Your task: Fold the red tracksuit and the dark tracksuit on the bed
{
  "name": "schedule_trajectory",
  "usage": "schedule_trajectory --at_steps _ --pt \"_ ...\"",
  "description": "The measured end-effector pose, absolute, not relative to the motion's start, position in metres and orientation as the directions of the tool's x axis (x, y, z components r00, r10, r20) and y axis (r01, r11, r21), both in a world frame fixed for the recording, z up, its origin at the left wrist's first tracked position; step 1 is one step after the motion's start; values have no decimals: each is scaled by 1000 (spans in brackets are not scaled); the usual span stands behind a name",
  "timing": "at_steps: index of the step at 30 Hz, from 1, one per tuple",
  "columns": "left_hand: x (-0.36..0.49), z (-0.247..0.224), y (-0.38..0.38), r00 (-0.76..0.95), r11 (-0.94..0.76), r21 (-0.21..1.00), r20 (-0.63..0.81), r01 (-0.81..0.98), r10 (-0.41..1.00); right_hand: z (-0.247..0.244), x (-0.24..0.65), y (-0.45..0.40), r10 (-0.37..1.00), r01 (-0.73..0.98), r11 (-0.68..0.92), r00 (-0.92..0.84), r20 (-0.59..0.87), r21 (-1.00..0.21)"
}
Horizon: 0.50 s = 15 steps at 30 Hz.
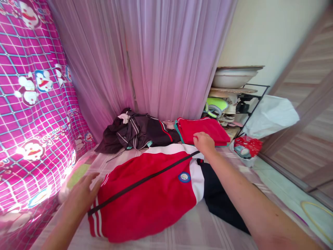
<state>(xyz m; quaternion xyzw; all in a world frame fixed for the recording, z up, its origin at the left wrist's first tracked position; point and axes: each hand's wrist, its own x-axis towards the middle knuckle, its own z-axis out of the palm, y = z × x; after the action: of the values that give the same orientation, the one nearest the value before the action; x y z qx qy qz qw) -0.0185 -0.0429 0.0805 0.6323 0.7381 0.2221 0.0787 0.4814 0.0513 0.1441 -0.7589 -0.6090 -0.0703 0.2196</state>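
Note:
A red jacket with white shoulders, a dark zip and a round blue badge lies flat on the plaid bedsheet. Its dark sleeve extends to the right, partly under my right forearm. My left hand is at the jacket's striped hem, thumb and fingers apart, holding nothing. At the collar end, my right hand has its fingers curled together near the top of the zip; whatever is between them is hidden.
Dark clothes are heaped behind the jacket, beside folded red clothes. Purple curtains hang behind. A pink patterned cloth hangs at left; a rack with shoes and basins stands at right, near a red bag.

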Motion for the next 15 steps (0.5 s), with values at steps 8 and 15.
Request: schedule_trajectory --at_steps 8,15 --pt "3 91 1 20 66 448 -183 892 983 129 385 128 960 457 -217 262 -102 -862" --pt "-20 76 -1 135 -76 554 -66 829 989 150 408 131 947 146 -211 275 -166 -966"
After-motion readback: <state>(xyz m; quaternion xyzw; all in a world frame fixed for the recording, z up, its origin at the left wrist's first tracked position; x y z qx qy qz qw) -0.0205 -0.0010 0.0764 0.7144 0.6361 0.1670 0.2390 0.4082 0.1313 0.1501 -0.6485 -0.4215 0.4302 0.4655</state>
